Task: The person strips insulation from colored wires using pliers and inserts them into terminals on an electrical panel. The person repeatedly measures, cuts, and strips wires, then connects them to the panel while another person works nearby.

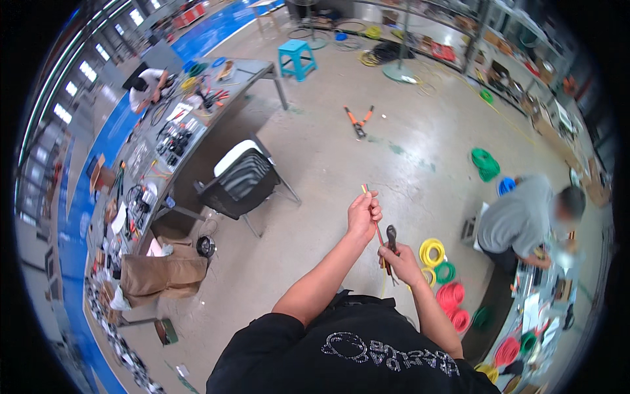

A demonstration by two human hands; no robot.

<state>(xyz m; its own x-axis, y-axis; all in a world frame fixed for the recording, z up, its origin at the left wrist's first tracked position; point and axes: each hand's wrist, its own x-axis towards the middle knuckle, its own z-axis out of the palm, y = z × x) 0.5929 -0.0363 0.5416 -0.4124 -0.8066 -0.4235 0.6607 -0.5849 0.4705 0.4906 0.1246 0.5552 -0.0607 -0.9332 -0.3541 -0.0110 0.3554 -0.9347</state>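
Note:
My left hand [363, 215] is closed around a few thin electrical wires [365, 189], whose yellow and reddish ends stick up above the fingers. A red length of wire runs down from it toward my right hand [403, 262]. That hand, lower and to the right, is closed on a dark-handled hand tool [392, 235] that looks like pliers; the palm and fingers hide part of it. Wire ends show below the right hand, but whether it also grips them is hard to tell.
Coils of yellow [432, 251], green [445, 272] and red wire [450, 295] lie on the floor at right. Orange-handled cutters [359, 123] lie ahead. A mesh chair [240, 178] and cluttered workbench [230, 77] stand left. One person [525, 220] works at right, another [146, 88] far left.

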